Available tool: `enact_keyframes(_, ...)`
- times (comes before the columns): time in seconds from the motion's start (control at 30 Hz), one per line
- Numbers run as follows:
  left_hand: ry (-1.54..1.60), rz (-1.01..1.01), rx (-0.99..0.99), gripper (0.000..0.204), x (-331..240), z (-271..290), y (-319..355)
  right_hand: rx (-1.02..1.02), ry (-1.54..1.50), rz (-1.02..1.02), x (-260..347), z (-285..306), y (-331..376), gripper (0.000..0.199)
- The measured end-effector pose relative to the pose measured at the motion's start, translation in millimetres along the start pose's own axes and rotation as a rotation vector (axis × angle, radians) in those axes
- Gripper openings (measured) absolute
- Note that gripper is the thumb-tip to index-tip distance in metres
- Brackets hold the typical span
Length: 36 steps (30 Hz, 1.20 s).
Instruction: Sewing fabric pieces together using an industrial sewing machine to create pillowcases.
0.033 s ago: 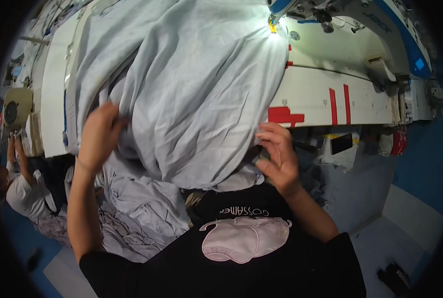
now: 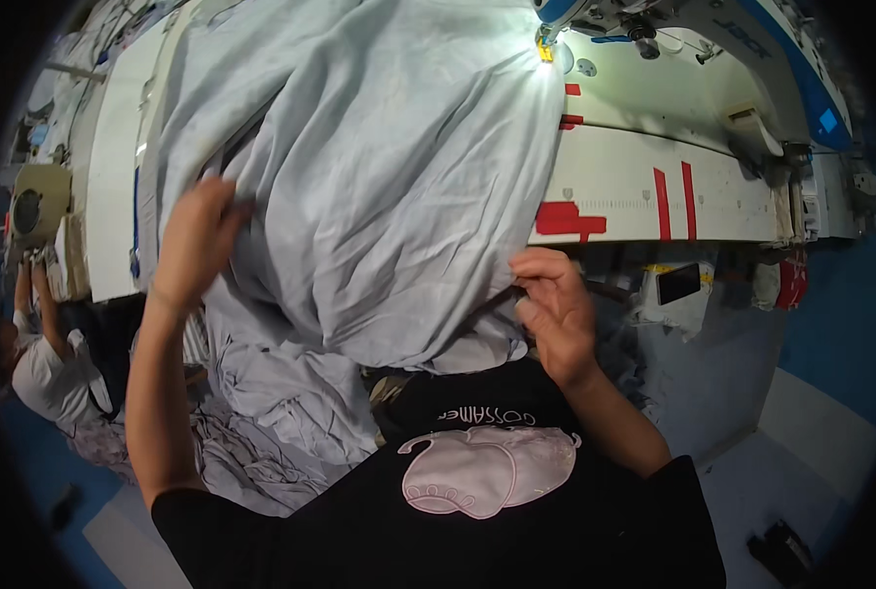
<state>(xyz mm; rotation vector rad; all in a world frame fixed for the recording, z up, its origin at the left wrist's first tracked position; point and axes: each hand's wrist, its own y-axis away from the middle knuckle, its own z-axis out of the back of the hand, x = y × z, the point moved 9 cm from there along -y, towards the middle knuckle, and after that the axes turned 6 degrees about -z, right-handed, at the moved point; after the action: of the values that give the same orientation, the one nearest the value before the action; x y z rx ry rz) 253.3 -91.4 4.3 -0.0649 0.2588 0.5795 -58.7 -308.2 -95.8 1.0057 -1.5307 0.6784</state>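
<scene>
A large pale grey cloth lies in loose folds over the sewing table, and its front part hangs over the near edge. My left hand is at the folds on the cloth's left side, its curled fingers smeared by motion, so their grip cannot be made out. At the cloth's right edge, my right hand has thumb and fingers drawn together on the fabric. The lit needle area of a blue and white sewing machine meets the cloth's far right edge.
Red tape strips mark the white table. Below its front edge a dark phone rests on a white bag. More crumpled grey cloth is heaped at lower left. Another person works at the far left.
My left hand has shifted slightly upward along the folds. My right thumb has come closer to the fingers at the cloth's edge. The view has shifted slightly.
</scene>
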Motion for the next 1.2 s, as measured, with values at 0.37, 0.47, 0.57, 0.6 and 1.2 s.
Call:
enact_keyframes(0.37,-0.387,0.031,-0.428,0.043,46,138,-104,0.443,-0.424,-0.29,23,-85,6,0.067)
enact_keyframes(0.47,-0.434,0.088,-0.254,0.067,88,119,-110,0.313,-0.38,-0.247,78,-50,62,0.077)
enact_keyframes(0.57,-0.403,0.11,-0.355,0.079,117,73,-88,0.45,-0.182,-0.344,66,-39,124,0.087)
enact_keyframes(0.6,-0.391,0.184,-0.269,0.077,132,47,-81,0.599,-0.006,-0.5,35,-40,140,0.075)
enact_keyframes(1.2,-0.202,-0.052,-0.139,0.013,-61,-28,22,0.167,0.044,-0.415,-64,-4,-9,0.035)
